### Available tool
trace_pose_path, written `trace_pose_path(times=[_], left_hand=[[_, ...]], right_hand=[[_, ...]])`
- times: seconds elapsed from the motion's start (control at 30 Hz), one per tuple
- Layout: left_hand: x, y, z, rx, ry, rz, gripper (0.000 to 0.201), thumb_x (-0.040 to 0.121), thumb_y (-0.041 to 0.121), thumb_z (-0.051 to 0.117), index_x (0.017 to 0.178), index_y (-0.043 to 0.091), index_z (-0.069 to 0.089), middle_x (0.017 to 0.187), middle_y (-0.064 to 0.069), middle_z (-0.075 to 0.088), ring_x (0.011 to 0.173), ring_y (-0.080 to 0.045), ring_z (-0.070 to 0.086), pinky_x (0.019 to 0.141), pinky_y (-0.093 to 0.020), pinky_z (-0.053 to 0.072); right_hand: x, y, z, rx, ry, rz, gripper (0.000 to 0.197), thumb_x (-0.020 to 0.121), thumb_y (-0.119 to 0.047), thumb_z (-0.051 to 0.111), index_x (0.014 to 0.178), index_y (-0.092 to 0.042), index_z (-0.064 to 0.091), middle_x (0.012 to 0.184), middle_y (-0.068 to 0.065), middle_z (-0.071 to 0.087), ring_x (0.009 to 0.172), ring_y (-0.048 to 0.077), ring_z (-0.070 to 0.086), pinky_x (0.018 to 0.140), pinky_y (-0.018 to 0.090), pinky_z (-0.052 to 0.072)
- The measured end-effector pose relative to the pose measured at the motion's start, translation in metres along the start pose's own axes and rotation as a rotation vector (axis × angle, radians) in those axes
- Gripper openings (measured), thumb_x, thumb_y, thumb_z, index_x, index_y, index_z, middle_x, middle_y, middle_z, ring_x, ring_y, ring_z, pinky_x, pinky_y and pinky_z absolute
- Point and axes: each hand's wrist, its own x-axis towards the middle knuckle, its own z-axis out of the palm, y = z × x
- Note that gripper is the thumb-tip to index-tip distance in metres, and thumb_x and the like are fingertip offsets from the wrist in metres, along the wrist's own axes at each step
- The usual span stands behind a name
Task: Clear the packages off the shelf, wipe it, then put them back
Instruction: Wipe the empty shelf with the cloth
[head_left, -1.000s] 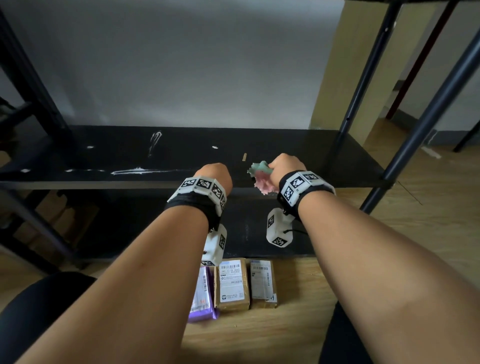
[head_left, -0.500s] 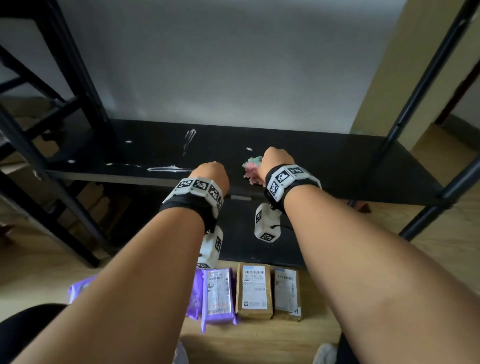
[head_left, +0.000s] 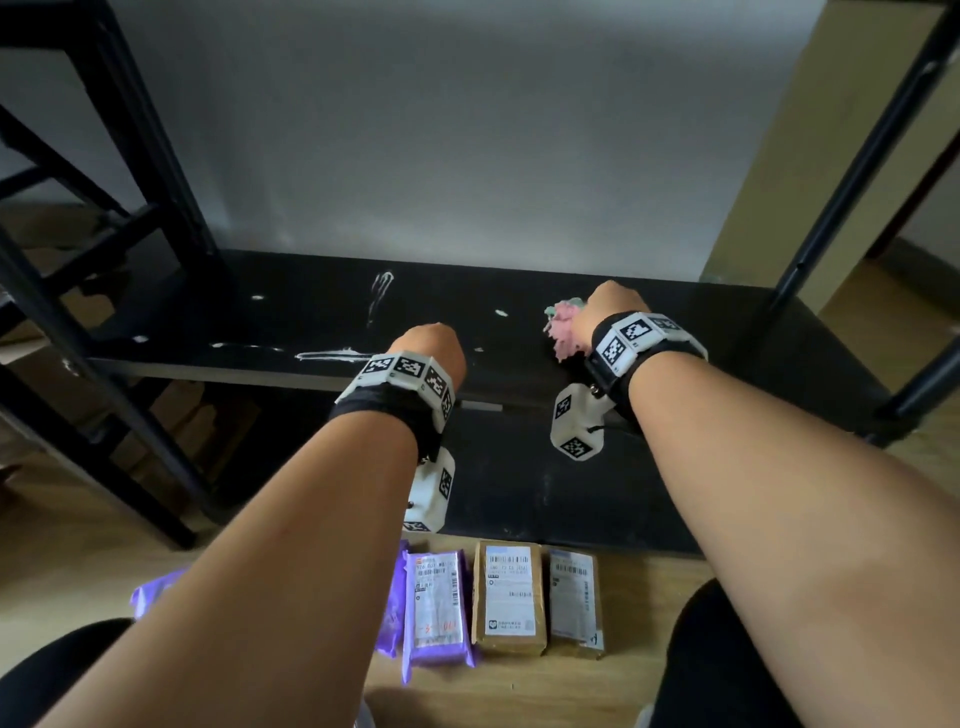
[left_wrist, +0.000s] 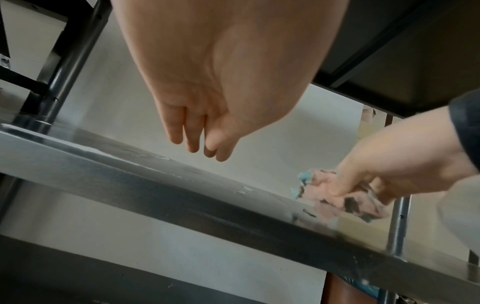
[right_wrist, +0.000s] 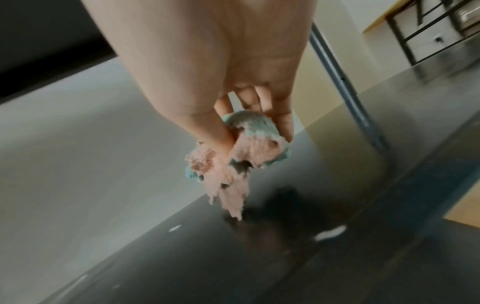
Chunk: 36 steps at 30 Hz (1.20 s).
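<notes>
The black shelf (head_left: 291, 317) is bare of packages and carries white smears (head_left: 332, 355) and spots. My right hand (head_left: 613, 304) grips a crumpled pink and green cloth (head_left: 563, 327) just above the shelf's right half; the cloth (right_wrist: 241, 162) hangs from the fingers over the dark surface (right_wrist: 337, 257). My left hand (head_left: 431, 348) hovers at the shelf's front edge with fingers hanging loosely and nothing in it (left_wrist: 200, 142). Several packages lie on the floor in front: a purple bag (head_left: 436, 608) and two brown parcels (head_left: 511, 597), (head_left: 574, 603).
A lower black shelf (head_left: 519, 493) sits beneath the top one. Black frame posts stand at the left (head_left: 130, 135) and right (head_left: 857, 171). Another purple bag (head_left: 153, 597) lies partly hidden under my left arm. The floor (head_left: 78, 561) is wood.
My right hand has carried the cloth forward and to the right over the shelf. My head has moved left and down, so more packages on the floor show. The left hand has stayed at the front edge.
</notes>
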Motion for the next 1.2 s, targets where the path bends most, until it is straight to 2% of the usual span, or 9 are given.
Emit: trace_pose_path(times=[0.07, 0.27, 0.5, 0.6, 0.73, 0.83, 0.97, 1.1, 1.2], left_hand=[[0.002, 0.007, -0.001, 0.010, -0.010, 0.012, 0.048, 0.094, 0.013, 0.044, 0.142, 0.015, 0.044, 0.148, -0.003, 0.043, 0.131, -0.026, 0.047, 0.101, -0.036, 0.042], [0.015, 0.018, -0.007, 0.048, -0.064, 0.016, 0.047, 0.094, 0.013, 0.045, 0.140, 0.015, 0.046, 0.144, -0.004, 0.046, 0.129, -0.026, 0.049, 0.098, -0.035, 0.044], [0.032, 0.020, -0.015, 0.106, -0.103, -0.040, 0.045, 0.096, 0.015, 0.047, 0.141, 0.011, 0.044, 0.144, -0.010, 0.046, 0.130, -0.029, 0.048, 0.100, -0.036, 0.042], [0.039, 0.015, -0.016, 0.137, -0.131, -0.056, 0.040, 0.096, 0.013, 0.047, 0.136, 0.009, 0.050, 0.138, -0.011, 0.052, 0.125, -0.029, 0.052, 0.096, -0.034, 0.045], [0.053, 0.000, -0.015, 0.175, -0.153, -0.066, 0.048, 0.093, 0.017, 0.051, 0.140, 0.015, 0.044, 0.143, -0.008, 0.046, 0.127, -0.030, 0.049, 0.100, -0.039, 0.046], [0.083, -0.003, 0.000, 0.140, -0.206, -0.091, 0.052, 0.087, 0.021, 0.056, 0.138, 0.020, 0.045, 0.142, -0.004, 0.046, 0.125, -0.031, 0.050, 0.098, -0.043, 0.047], [0.076, -0.002, -0.003, 0.120, -0.230, -0.060, 0.041, 0.087, 0.023, 0.056, 0.127, 0.016, 0.056, 0.131, -0.006, 0.056, 0.115, -0.030, 0.058, 0.092, -0.040, 0.051], [0.060, 0.004, -0.012, -0.007, -0.144, -0.090, 0.021, 0.091, 0.014, 0.055, 0.107, 0.005, 0.065, 0.110, -0.013, 0.065, 0.103, -0.031, 0.063, 0.077, -0.034, 0.047], [0.057, 0.007, -0.013, -0.077, -0.092, -0.108, 0.020, 0.092, 0.013, 0.051, 0.103, 0.005, 0.065, 0.108, -0.013, 0.066, 0.100, -0.031, 0.063, 0.076, -0.034, 0.047]], right_hand=[[0.006, 0.013, 0.003, -0.054, -0.028, 0.061, 0.036, 0.087, -0.037, 0.066, 0.100, -0.004, 0.064, 0.077, 0.009, 0.058, 0.075, 0.027, 0.060, 0.070, 0.033, 0.046], [0.018, 0.011, 0.018, -0.120, -0.037, 0.051, 0.046, 0.086, -0.040, 0.068, 0.116, -0.006, 0.065, 0.116, 0.015, 0.062, 0.106, 0.031, 0.063, 0.075, 0.033, 0.048], [0.019, -0.035, 0.044, -0.158, -0.065, -0.182, 0.043, 0.084, -0.027, 0.070, 0.120, -0.005, 0.063, 0.126, 0.016, 0.058, 0.116, 0.033, 0.057, 0.091, 0.035, 0.048], [0.021, -0.049, 0.048, -0.178, -0.139, -0.234, 0.033, 0.087, -0.016, 0.066, 0.118, -0.006, 0.064, 0.122, 0.014, 0.062, 0.111, 0.031, 0.061, 0.087, 0.034, 0.048], [0.039, -0.039, 0.031, -0.045, -0.103, -0.169, 0.020, 0.093, -0.017, 0.057, 0.104, -0.004, 0.067, 0.100, 0.009, 0.068, 0.086, 0.027, 0.063, 0.071, 0.029, 0.044], [0.057, -0.025, 0.013, -0.039, -0.014, -0.078, 0.026, 0.094, -0.022, 0.057, 0.108, -0.003, 0.065, 0.110, 0.013, 0.066, 0.097, 0.030, 0.063, 0.073, 0.030, 0.043], [0.072, -0.013, 0.011, -0.118, -0.113, 0.042, 0.037, 0.094, -0.035, 0.057, 0.098, 0.000, 0.063, 0.108, 0.013, 0.066, 0.100, 0.031, 0.063, 0.076, 0.032, 0.042], [0.083, -0.026, 0.023, -0.140, -0.096, -0.009, 0.035, 0.097, -0.029, 0.052, 0.077, 0.000, 0.054, 0.085, 0.009, 0.059, 0.073, 0.026, 0.054, 0.074, 0.031, 0.039], [0.087, -0.044, 0.029, -0.161, -0.136, -0.101, 0.031, 0.098, -0.026, 0.049, 0.083, 0.000, 0.058, 0.093, 0.013, 0.057, 0.083, 0.028, 0.053, 0.082, 0.035, 0.044]])
